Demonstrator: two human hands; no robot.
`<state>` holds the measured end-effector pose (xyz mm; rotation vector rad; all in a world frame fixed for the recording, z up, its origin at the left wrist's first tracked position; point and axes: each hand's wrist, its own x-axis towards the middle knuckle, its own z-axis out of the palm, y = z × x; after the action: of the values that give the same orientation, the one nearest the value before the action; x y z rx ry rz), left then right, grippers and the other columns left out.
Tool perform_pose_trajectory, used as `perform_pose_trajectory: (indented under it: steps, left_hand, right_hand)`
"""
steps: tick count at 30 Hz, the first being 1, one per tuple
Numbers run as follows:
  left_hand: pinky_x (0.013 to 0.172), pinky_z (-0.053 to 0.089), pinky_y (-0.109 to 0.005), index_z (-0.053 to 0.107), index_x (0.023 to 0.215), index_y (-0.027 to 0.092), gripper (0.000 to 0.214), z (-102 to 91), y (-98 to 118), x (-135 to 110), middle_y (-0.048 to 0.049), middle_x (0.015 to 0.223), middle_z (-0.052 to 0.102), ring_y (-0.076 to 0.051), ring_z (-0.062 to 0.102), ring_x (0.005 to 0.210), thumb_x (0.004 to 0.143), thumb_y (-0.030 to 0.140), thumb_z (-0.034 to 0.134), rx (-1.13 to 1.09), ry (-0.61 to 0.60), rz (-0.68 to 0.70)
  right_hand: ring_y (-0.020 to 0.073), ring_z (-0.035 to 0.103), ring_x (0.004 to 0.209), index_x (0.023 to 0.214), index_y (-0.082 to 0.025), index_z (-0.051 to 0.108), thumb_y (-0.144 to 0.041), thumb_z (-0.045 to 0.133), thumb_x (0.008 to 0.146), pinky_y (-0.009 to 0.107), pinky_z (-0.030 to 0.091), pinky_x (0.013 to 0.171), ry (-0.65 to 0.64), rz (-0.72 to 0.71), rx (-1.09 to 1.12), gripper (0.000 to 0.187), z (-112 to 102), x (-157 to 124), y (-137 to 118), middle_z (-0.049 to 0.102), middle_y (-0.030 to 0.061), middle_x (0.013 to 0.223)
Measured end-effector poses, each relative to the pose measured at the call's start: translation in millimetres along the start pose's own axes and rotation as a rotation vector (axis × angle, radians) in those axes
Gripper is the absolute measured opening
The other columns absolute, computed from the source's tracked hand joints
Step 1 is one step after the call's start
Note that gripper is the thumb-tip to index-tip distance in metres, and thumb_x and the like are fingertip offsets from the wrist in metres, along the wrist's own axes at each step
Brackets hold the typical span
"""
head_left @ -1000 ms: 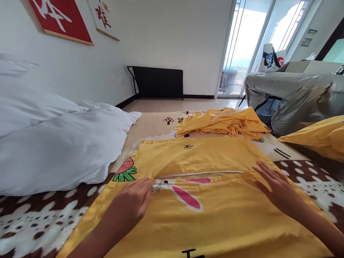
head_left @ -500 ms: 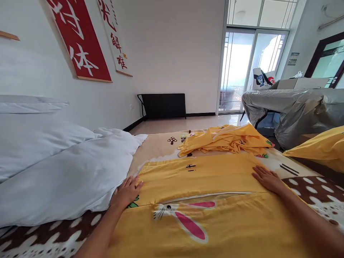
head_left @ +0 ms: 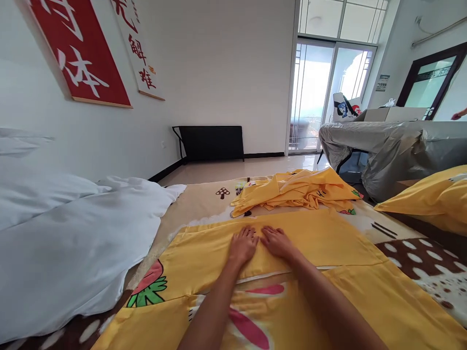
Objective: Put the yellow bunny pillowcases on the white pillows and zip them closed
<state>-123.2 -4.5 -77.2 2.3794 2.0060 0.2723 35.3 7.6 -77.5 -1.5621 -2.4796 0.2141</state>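
A yellow pillowcase [head_left: 328, 243] with rabbit and carrot prints lies flat on the bed in front of me. My left hand [head_left: 242, 245] rests palm down on its far half, fingers spread. My right hand [head_left: 276, 241] lies flat right beside it, fingers stretched out, almost touching the left. Both hands press on the cloth near its middle, just beyond the white zipper line [head_left: 328, 268]. Neither hand holds anything.
A crumpled yellow cloth [head_left: 297, 189] lies farther out on the brown-and-cream blanket [head_left: 419, 255]. White pillows [head_left: 73, 243] lie at the left, a yellow pillow [head_left: 430, 197] at the right. A silver-covered piece of furniture [head_left: 394, 146] stands beyond. A black rack [head_left: 209, 141] stands against the far wall.
Both hands have moved in from the pillowcase's left and right edges to meet at its middle. The camera has shifted slightly.
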Motion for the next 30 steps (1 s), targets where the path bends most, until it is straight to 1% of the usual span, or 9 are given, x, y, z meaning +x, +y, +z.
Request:
perform_pose_trajectory:
  steps: [6,10,12,15,19,22,24,27,30]
  left_hand:
    - [0.110,0.020,-0.054,0.027,0.145,0.015,0.061,-20.3,-153,-21,-0.0134,0.152,0.020,-0.027,0.021,0.140,0.092,0.045,0.020,0.064,-0.065,-0.339]
    - [0.109,0.025,-0.046,0.029,0.144,0.017,0.057,-32.0,-204,-44,-0.0096,0.152,0.024,-0.021,0.021,0.141,0.091,0.036,0.023,0.134,-0.103,-0.367]
    - [0.109,0.024,-0.049,0.031,0.143,0.018,0.056,-38.3,-203,-47,-0.0097,0.151,0.028,-0.023,0.024,0.139,0.090,0.036,0.025,0.187,-0.103,-0.378]
    - [0.104,0.019,-0.062,0.047,0.134,0.013,0.053,-51.9,-173,-34,-0.0196,0.139,0.045,-0.036,0.036,0.132,0.088,0.030,0.029,0.266,-0.065,-0.426]
    - [0.107,0.013,-0.060,0.041,0.137,0.005,0.056,-57.9,-87,4,-0.0234,0.145,0.034,-0.036,0.028,0.136,0.082,0.016,0.033,0.247,-0.024,-0.311]
    - [0.113,0.018,-0.044,0.032,0.143,0.011,0.059,-39.0,-20,25,-0.0124,0.150,0.028,-0.023,0.025,0.139,0.084,0.021,0.033,0.127,-0.075,-0.149]
    - [0.112,0.022,-0.042,0.030,0.144,0.012,0.058,-20.7,5,29,-0.0095,0.151,0.028,-0.021,0.025,0.139,0.089,0.029,0.028,0.061,-0.109,-0.124]
    - [0.113,0.019,-0.048,0.023,0.146,0.016,0.062,-1.8,-4,24,-0.0064,0.153,0.019,-0.021,0.019,0.141,0.092,0.045,0.017,0.004,-0.116,-0.187]
    - [0.114,0.013,-0.051,0.019,0.147,0.025,0.063,-2.7,-53,14,-0.0011,0.155,0.010,-0.020,0.012,0.143,0.091,0.053,0.016,-0.007,-0.128,-0.271]
  right_hand:
    - [0.0207,0.021,0.140,0.145,-0.019,0.030,-0.047,0.015,0.095,0.047,0.018,0.110,-0.023,0.320,-0.042,0.059,-29,-40,151,0.024,0.0086,0.152]
    - [0.0257,0.016,0.141,0.145,-0.020,0.029,-0.044,0.018,0.093,0.055,0.013,0.110,0.013,0.524,-0.164,0.059,-43,-75,224,0.020,0.0105,0.153]
    - [0.0275,0.019,0.140,0.143,-0.021,0.034,-0.042,0.025,0.091,0.054,0.012,0.110,0.030,0.586,-0.221,0.057,-47,-78,231,0.024,0.0110,0.152]
    - [0.0315,0.018,0.140,0.136,-0.014,0.046,-0.026,0.034,0.087,0.055,0.006,0.110,0.070,0.606,-0.215,0.052,-54,-60,202,0.028,0.0173,0.149]
    - [0.0299,0.016,0.141,0.144,-0.015,0.032,-0.016,0.030,0.086,0.058,0.016,0.106,0.118,0.418,-0.129,0.058,-46,-9,102,0.023,0.0169,0.151]
    - [0.0171,0.021,0.140,0.146,-0.023,0.028,-0.018,0.030,0.088,0.039,0.022,0.109,0.088,0.124,-0.022,0.057,-22,22,20,0.029,0.0050,0.151]
    - [0.0106,0.022,0.139,0.145,-0.029,0.029,-0.020,0.030,0.090,0.030,0.022,0.109,0.059,-0.023,0.026,0.055,-5,32,-11,0.032,-0.0021,0.149]
    - [0.0110,0.027,0.137,0.142,-0.027,0.036,-0.033,0.026,0.094,0.029,0.022,0.109,0.004,-0.083,0.063,0.049,5,31,-1,0.036,-0.0012,0.147]
    - [0.0150,0.025,0.139,0.141,-0.024,0.039,-0.045,0.022,0.094,0.035,0.019,0.112,-0.036,-0.003,0.061,0.054,-5,14,64,0.032,0.0016,0.149]
